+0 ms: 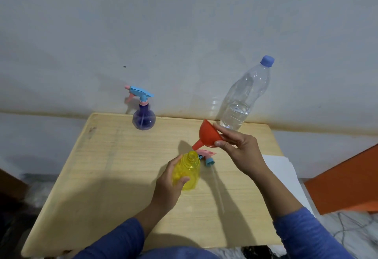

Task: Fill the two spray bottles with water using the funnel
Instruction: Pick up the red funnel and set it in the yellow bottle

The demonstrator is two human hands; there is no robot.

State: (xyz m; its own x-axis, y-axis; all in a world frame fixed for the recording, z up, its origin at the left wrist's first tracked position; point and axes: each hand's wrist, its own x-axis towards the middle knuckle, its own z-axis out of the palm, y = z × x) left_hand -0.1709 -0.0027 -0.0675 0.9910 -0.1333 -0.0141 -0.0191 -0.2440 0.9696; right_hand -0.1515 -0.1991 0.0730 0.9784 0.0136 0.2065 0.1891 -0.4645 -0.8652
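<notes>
right hand (239, 146) pinches the red funnel (208, 135), spout tilted down-left just above the open yellow bottle (187, 169) gripped upright by the left hand (169, 185)

Spray head (206, 156) partly behind yellow bottle (187, 172)

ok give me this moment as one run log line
left hand grips open yellow spray bottle | right hand holds red funnel above neck, not inserted | purple spray bottle still capped | water bottle capped
</notes>
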